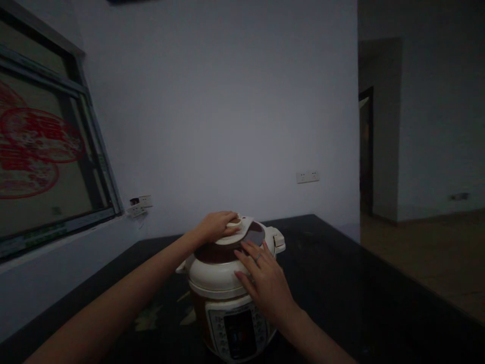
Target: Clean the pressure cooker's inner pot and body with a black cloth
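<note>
An electric pressure cooker (215,275), white and brown with a dark front panel, stands upright on a black countertop (318,293). Its lid is on. At the top, my left hand (220,226) is closed around the lid handle (235,222). My right hand (265,275), a ring on one finger, lies with fingers spread on the front right of the lid. A white side grip (278,240) juts out at the cooker's right.
Behind the counter rises a pale wall with a socket (307,177) and, at left, another socket with a plug-in adapter (138,207). A window (45,136) with red decorations is on the left. The counter's right edge borders a wooden floor (424,253).
</note>
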Demonstrator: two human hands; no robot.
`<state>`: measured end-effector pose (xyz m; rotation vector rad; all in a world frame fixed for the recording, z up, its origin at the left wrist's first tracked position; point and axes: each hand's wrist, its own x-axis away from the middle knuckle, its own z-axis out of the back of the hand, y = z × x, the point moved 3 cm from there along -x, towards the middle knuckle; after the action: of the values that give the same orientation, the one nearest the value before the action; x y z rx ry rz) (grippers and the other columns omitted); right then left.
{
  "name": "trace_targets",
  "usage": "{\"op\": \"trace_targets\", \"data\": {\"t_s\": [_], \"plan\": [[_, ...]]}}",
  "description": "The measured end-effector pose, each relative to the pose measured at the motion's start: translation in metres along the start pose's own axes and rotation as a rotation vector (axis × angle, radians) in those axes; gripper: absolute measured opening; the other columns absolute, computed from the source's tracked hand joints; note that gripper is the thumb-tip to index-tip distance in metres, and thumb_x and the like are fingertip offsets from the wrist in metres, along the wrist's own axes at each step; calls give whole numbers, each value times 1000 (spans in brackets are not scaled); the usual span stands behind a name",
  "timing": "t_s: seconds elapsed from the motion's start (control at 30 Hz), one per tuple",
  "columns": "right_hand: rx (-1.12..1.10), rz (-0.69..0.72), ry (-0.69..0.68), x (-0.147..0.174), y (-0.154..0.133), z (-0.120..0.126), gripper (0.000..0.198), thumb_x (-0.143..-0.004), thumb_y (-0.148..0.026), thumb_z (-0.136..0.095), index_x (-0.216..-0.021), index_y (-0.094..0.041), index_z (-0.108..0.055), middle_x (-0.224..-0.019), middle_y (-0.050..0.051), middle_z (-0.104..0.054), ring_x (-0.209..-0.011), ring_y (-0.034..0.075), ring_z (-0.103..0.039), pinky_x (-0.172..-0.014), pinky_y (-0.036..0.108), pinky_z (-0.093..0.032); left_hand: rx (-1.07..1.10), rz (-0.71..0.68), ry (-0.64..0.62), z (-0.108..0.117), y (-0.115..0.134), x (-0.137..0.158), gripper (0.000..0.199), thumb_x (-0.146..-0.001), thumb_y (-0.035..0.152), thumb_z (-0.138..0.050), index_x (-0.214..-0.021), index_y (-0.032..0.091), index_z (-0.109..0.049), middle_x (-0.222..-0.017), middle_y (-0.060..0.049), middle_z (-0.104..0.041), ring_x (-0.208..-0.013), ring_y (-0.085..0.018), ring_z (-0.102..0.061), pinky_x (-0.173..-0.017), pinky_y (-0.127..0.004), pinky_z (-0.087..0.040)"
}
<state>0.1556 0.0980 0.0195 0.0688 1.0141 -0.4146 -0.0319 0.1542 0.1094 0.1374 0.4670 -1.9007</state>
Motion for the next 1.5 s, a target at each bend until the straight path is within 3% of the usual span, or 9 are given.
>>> {"op": "trace_targets", "data": {"t_s": [0.43, 0.87, 1.23, 1.5], "plan": [[10, -11, -36, -1, 5, 2, 38, -93, -34, -54, -128, -20, -60, -136, 11, -58, -130, 28, -50, -112, 59, -32, -17, 57, -15, 5, 7, 1, 42, -93, 51, -40, -115, 20, -58, -115, -10, -68, -102, -23, -63, -83, -31, -46], [-117, -30, -73, -3, 32, 7, 37, -92, -35, -56, -126, -21, -61, -136, 10, -58, -131, 25, -49, -115, 58, -25, -120, 159, -28, 6, 13, -2, 51, -93, 58, -33, -111, 18, -60, -110, -12, -70, -95, -26, -66, -75, -32, -45], [-303, -22, -151, -5, 63, 10, 36, -94, -33, -52, -130, -30, -57, -140, 6, -54, -136, 21, -43, -116, 59, -17, -173, 262, -38, 5, 18, -4, 56, -93, 60, -30, -111, 18, -62, -105, -14, -71, -89, -26, -68, -71, -31, -45], [-348, 8, -185, -7, 70, 12, 36, -95, -35, -52, -129, -28, -57, -141, 6, -54, -137, 20, -42, -117, 57, -15, -189, 285, -52, 8, 22, -4, 54, -93, 59, -31, -110, 18, -62, -104, -14, -72, -89, -27, -68, -69, -31, -45]]}}
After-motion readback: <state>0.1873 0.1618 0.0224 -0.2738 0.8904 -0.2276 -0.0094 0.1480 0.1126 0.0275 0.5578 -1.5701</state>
